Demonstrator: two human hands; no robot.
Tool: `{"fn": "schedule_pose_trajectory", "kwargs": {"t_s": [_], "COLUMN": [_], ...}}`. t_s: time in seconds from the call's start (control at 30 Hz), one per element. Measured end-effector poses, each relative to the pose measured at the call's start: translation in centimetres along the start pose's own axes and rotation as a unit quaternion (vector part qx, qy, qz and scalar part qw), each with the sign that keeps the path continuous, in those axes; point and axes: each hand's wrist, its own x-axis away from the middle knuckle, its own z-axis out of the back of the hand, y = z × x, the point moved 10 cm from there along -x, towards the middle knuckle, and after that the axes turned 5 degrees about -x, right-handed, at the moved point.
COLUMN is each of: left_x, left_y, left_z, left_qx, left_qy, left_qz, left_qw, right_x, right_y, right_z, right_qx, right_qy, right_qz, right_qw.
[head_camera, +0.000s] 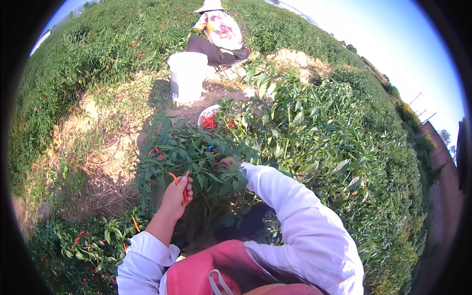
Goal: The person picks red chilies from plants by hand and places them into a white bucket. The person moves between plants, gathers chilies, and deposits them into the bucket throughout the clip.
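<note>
My left hand [179, 197] is closed around a few slim red chili peppers [184, 190], whose tips poke out past the thumb and fingers. It is at the near left side of a leafy chili plant [195, 153]. My right hand [228, 162] reaches in among the leaves of the same plant from the right. Foliage covers most of its fingers, and a bit of red shows beside them. Whether that hand grips anything is hidden. More red chilies [158, 153] hang on the plant's left side.
Behind the plant, a white container [209, 110] holds picked red chilies [209, 122]. Farther off are a tall white bucket [188, 77] and a person [219, 33] in a hat, seated on a low stool [228, 70]. Dense chili rows [350, 147] flank a dry soil strip [110, 155].
</note>
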Motion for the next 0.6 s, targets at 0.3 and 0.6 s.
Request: {"fn": "schedule_pose_trajectory", "kwargs": {"t_s": [0.3,0.6], "left_x": [2.0,4.0], "left_y": [0.6,1.6], "left_z": [-1.9,-5.9], "left_qx": [-0.032,-0.101], "left_qy": [-0.019,-0.073], "left_qz": [-0.031,-0.094], "left_qw": [0.999,0.988], "right_x": [10.9,19.9], "right_y": [-9.9,-25.4], "right_z": [7.7,5.2], "right_qx": [-0.286,-0.141], "right_qy": [0.223,0.184], "right_qz": [0.033,0.148], "right_qw": [0.932,0.961]}}
